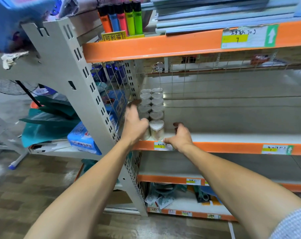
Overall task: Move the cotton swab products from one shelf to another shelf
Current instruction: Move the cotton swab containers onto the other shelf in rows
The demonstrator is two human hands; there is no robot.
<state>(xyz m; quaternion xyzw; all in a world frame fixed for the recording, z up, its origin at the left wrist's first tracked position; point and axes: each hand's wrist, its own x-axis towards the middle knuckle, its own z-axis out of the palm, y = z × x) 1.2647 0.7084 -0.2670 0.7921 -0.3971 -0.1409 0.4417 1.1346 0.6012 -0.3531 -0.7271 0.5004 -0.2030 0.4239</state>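
Your cotton swab tubs point(152, 109) stand in two neat rows at the left end of the middle shelf point(232, 138), tight against the wire side panel point(115, 94); the rows run from the front edge at 6 o'clock back toward the wall at 12 o'clock, so that is the long way of the whole group. Each tub stands up straight, its heart lid facing up; the point of each heart seems to face you, at 6 o'clock. I think they are packed close like this so they take little room and do not tip.

Your left hand point(135, 125) is at 9 o'clock of the front tub point(157, 129), touching the left row; its fingers reach back along the tubs, but they are blurry, so I cannot tell if this grip has hold of one. Your right hand point(180, 135) is at 3 o'clock of the front tub, just beside it; the fingers are loosely bent and hold nothing; the thumb lies near the orange shelf edge point(215, 147).

One hand on each side looks like a way to squeeze the tubs together and lift a few at once; that is my guess.
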